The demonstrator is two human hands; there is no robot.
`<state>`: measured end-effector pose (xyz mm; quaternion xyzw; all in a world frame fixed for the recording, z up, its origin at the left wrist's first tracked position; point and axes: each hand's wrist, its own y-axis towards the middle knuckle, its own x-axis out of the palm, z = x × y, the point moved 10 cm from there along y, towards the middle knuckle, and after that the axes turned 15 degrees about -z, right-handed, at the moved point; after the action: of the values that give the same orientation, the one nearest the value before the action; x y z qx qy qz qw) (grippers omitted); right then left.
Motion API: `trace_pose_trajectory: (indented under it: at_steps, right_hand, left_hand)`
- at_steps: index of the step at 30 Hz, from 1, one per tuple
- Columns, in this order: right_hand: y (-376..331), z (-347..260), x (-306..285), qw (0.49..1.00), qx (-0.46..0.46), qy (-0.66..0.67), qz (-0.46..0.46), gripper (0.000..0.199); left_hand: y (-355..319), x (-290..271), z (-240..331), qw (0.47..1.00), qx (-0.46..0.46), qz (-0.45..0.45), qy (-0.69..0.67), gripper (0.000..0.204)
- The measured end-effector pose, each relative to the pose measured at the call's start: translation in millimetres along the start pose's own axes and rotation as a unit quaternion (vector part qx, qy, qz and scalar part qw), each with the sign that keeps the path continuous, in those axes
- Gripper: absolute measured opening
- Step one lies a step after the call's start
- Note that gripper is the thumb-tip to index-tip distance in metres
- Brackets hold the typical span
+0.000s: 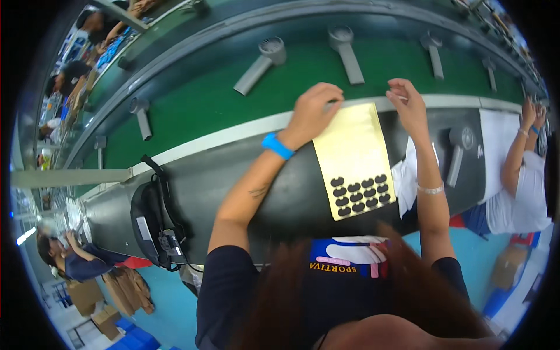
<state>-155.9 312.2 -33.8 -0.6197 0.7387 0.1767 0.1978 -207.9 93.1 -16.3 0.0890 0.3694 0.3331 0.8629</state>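
Observation:
A pale yellow sheet (352, 140) lies on the black worktop, with rows of dark rounded stickers (357, 195) at its near end. My left hand (315, 114) is over the sheet's far left corner, its fingers loosely bent and the thumb apart from them. To the right of the sheet, my right hand (409, 111) is raised near the conveyor's edge, fingers curved and thumb apart. I see nothing held in either hand. Just beyond them a grey handheld fan (347, 55) lies on the green conveyor belt (309, 76).
More grey fans lie along the belt, one (265, 61) to the left. Another fan (459, 154) rests on the worktop at right, beside crumpled white paper (406, 178). A black bag (153, 219) sits at left. A co-worker (522, 181) works at right.

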Motion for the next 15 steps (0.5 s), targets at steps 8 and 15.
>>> trace_pose_trajectory:
  at_steps: [8,15]
  right_hand:
    - [-131.2,-22.9,60.5,0.989,0.049,0.033,-0.137,0.015]
    - [-155.2,-56.6,112.5,0.991,0.005,-0.065,-0.119,0.015]
  left_hand:
    - [-61.0,24.4,46.1,0.987,-0.048,-0.144,0.047,0.031]
    - [-72.4,47.3,49.7,0.983,-0.035,-0.146,0.105,0.032]
